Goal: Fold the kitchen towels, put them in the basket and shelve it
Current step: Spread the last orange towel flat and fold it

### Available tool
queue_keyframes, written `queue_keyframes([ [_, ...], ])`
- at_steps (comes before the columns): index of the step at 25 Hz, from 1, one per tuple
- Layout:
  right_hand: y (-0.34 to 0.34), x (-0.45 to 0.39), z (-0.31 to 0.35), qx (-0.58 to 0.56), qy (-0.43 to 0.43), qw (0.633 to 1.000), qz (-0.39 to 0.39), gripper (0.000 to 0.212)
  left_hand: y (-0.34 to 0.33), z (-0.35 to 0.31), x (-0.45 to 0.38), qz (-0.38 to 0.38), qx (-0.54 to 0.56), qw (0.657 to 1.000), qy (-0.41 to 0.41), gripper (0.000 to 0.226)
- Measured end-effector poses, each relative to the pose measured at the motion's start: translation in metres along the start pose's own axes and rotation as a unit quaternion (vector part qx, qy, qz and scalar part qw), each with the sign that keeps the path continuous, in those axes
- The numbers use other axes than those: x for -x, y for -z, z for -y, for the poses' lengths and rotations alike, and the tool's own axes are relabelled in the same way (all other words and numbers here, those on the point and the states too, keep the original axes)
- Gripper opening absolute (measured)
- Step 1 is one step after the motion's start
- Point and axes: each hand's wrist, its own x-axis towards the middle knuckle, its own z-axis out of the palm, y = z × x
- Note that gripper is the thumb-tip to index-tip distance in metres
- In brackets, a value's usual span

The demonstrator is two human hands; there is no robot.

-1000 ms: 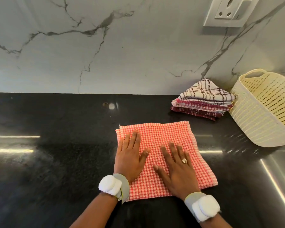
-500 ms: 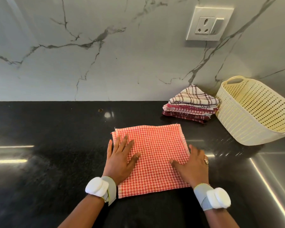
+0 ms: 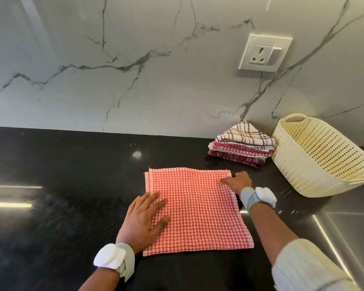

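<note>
The right hand (image 3: pixel 237 182) has slid to the red-checked woven towel's (image 3: pixel 198 208) far right corner, apparently pinching it; the left hand (image 3: pixel 144 219) presses flat; lifting carelessly could undo the fold

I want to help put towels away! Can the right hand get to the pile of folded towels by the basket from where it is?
Probably yes. The right hand pinches the far right corner of the red checked towel, and only bare black counter lies between it and the folded pile. It would have to let go first.
</note>
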Motion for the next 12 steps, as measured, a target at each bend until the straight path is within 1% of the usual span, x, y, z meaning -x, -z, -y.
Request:
queue_keyframes([
  [2,-0.004,-0.006,0.01,0.004,-0.006,0.999,0.033,0.081,0.001,0.0,0.002,-0.009,0.019,1.0,0.003,0.068],
  [4,-0.007,-0.007,0.018,0.029,0.01,0.998,0.052,0.075,0.002,-0.002,0.002,-0.015,0.026,1.0,-0.001,0.071],
  [6,-0.009,-0.008,0.023,0.034,0.029,0.998,0.051,0.056,0.002,-0.001,0.002,-0.013,0.029,0.999,-0.002,0.075],
  [8,-0.009,-0.005,0.028,-0.005,0.038,0.998,0.047,0.04,0.002,-0.002,0.003,-0.013,0.04,0.999,0.003,0.072],
  [9,-0.01,-0.003,0.028,-0.027,0.043,0.998,0.045,0.037,0.002,-0.003,0.003,-0.027,0.058,0.998,0.019,0.066],
  [11,-0.012,-0.002,0.023,-0.024,0.071,0.997,0.014,0.042,0.009,-0.009,-0.006,-0.094,0.11,0.985,0.089,0.054],
  [12,-0.013,0.0,0.021,-0.025,0.089,0.996,-0.008,0.041,0.014,-0.012,-0.015,-0.125,0.125,0.976,0.128,0.052],
])
